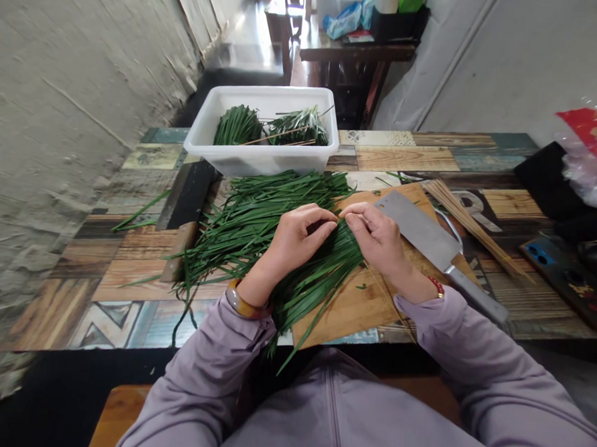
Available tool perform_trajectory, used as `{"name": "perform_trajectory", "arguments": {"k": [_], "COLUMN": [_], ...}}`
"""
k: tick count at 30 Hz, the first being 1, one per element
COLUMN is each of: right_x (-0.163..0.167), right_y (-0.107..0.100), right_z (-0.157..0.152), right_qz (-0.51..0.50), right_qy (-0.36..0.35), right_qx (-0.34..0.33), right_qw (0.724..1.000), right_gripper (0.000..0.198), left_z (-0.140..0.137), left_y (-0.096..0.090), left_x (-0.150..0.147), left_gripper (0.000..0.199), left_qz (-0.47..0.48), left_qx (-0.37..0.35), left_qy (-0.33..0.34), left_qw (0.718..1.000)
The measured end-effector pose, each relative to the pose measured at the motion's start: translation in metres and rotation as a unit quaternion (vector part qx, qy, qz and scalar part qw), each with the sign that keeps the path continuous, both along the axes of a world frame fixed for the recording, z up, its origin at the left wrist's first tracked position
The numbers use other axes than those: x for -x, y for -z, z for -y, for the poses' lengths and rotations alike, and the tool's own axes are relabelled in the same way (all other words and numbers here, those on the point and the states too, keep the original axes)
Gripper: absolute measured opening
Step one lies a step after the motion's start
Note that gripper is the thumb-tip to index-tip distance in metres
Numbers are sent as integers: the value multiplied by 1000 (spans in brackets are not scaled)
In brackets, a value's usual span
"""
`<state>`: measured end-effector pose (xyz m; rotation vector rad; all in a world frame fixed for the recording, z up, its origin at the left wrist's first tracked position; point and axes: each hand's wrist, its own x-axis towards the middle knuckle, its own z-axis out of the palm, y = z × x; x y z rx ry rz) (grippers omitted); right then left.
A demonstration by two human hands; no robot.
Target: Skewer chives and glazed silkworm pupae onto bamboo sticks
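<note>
Long, flat green leaves that look like garlic chives [320, 278] form a bundle below my hands, partly over a wooden cutting board [374, 301]. My left hand [304, 236] is closed in a pinch at the bundle's upper end. Close beside it, my right hand [375, 237] pinches the chives there too, thumb against fingers. Thin bamboo skewers [392, 302] stick out below my right hand; whether it holds them is hidden. A bigger loose pile of chives [259, 208] spreads out left of my hands.
A cleaver [421, 230] lies on the board's right side, handle toward me. Beside it is a bunch of bamboo skewers [473, 226]. Behind the pile stands a white plastic tub [262, 161] holding chives and skewers. A phone [566, 277] rests at the right.
</note>
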<state>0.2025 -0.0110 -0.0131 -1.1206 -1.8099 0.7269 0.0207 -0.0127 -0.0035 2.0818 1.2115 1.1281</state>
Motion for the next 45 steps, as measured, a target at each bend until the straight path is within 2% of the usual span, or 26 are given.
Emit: {"name": "perform_trajectory", "arguments": {"k": [13,18,23,25,29,34,37,41,45], "right_x": [-1,-1,-3,-3,-4,-5,-4,0,-2], "right_y": [3,-2,-4,-2,6,10,7,3,3], "right_z": [-2,-1,-1,-2,-5,-8,-7,-7,-10], "right_qz": [13,-4,-31,-47,-90,-77,-34,-9,-18], "right_qy": [0,-12,-19,-28,-31,-70,-106,-122,-135], "right_qx": [-26,-27,-3,10,45,124,158,211,219], "right_qw": [1000,1000,999,998,994,987,981,970,966], "right_gripper": [34,42,49,51,53,55,47,21,15], "left_z": [2,0,1,2,-1,-6,-8,-8,-9], "left_y": [6,1,-3,-3,-2,1,2,3,3], "left_x": [-6,-4,-2,-1,7,18,21,22,24], "left_gripper": [14,13,22,27,34,38,37,38,38], "left_qz": [-12,14,27,47,120,201,235,236,220], "left_qx": [-49,30,134,173,228,233,240,248,262], "left_qy": [17,11,77,82,39,-19,-37,-47,-43], "left_qw": [999,999,988,980,965,951,941,938,939]}}
